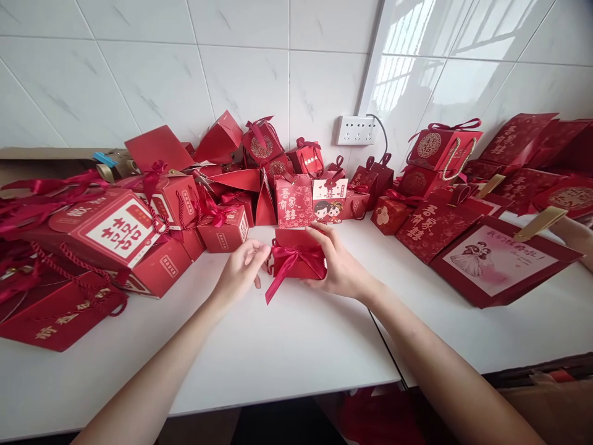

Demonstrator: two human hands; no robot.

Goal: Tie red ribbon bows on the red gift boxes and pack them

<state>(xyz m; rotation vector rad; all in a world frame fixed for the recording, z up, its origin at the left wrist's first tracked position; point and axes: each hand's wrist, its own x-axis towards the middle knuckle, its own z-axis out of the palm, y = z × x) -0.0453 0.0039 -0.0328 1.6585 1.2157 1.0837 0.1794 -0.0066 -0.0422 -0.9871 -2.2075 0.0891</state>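
The right hand point(340, 262) clasps the box point(303, 270) by its right side, behind the worktop point(282, 346) front edge — left hand point(244, 264) beside its left, whether pinching I cannot tell.

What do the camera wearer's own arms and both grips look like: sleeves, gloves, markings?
Left grip and right grip are bare human hands: no gloves, and no rings on the fingers that show. Left arm and right arm are slim and bare down to the picture's edge: no sleeves, watch, bracelet, cables or markings visible. Nail detail is too small to tell.
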